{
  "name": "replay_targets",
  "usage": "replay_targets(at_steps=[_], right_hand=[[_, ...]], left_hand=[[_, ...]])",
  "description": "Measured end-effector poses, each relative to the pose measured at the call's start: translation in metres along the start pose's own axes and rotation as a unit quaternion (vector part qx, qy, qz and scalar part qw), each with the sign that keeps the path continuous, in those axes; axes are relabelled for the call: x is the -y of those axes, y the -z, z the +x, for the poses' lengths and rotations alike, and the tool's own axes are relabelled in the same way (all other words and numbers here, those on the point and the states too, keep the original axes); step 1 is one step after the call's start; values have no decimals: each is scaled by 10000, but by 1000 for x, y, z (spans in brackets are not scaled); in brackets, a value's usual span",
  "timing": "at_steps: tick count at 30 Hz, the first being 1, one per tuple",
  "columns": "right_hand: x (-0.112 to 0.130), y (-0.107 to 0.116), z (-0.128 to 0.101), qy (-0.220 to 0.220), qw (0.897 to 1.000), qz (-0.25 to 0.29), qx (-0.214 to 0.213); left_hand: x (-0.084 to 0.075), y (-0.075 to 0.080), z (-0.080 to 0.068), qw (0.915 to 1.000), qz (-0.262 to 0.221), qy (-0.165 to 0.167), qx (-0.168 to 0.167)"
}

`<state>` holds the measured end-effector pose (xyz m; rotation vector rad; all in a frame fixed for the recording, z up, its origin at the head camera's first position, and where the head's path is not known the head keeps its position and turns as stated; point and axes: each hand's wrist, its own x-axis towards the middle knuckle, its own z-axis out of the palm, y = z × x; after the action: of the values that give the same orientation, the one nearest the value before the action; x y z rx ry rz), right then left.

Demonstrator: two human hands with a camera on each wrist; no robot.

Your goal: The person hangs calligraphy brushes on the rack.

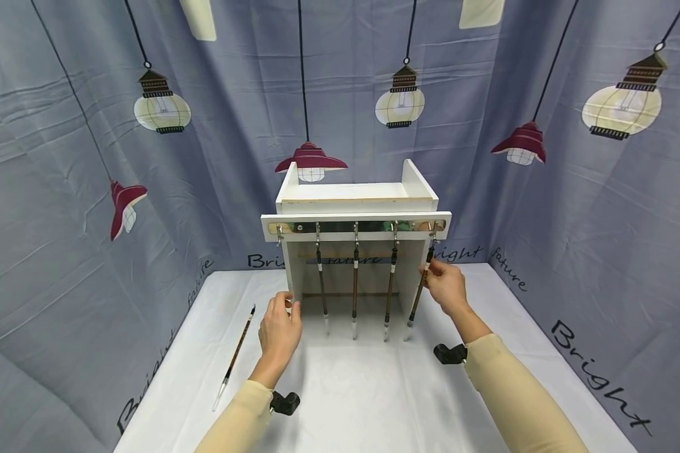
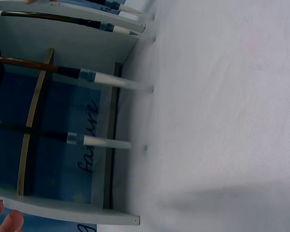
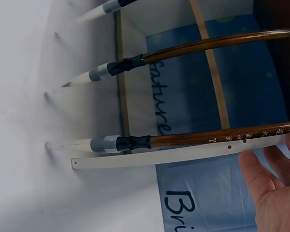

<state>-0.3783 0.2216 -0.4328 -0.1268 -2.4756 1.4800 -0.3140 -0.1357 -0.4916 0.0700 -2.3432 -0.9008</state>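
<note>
Left of the white rack [image 1: 356, 201], a spare brush [image 1: 235, 356] lies flat on the table [image 1: 374, 402], its long axis running toward the rack and its pale tip pointing back at the person. The left hand [image 1: 279, 327] sits at the rack's left side panel; its fingers look lightly curled against the panel edge, though from the head view I cannot tell whether they truly grip it. Under the rack's rail, three brushes [image 1: 355, 283] hang straight down, tips toward the table. At the rack's right end, the right hand [image 1: 445, 284] pinches the upper handle of the rightmost brush [image 1: 420, 290] between thumb and fingertips. That brush hangs from the last hook, long axis tilted slightly off vertical, white tip down. To do this well, I judge the left hand should steady the rack while the right works the loop on the hook gently, keeping the handle in line with its neighbours.
</note>
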Motion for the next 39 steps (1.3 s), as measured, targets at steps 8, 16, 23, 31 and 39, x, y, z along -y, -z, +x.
replay_targets(at_steps=[8, 16, 23, 31, 39], right_hand=[[0, 1, 0, -53, 10000, 70, 35], [3, 3, -1, -28, 9999, 120, 10], [2, 3, 1, -80, 9998, 148, 57], [0, 1, 1, -45, 9999, 85, 51], [1, 1, 1, 14, 9999, 147, 16]], left_hand=[[11, 9, 4, 9997, 82, 164, -165], [30, 23, 6, 9990, 169, 311, -281], [36, 26, 5, 9985, 287, 379, -255], [43, 27, 5, 9980, 316, 484, -270], [59, 31, 6, 9968, 410, 668, -135]])
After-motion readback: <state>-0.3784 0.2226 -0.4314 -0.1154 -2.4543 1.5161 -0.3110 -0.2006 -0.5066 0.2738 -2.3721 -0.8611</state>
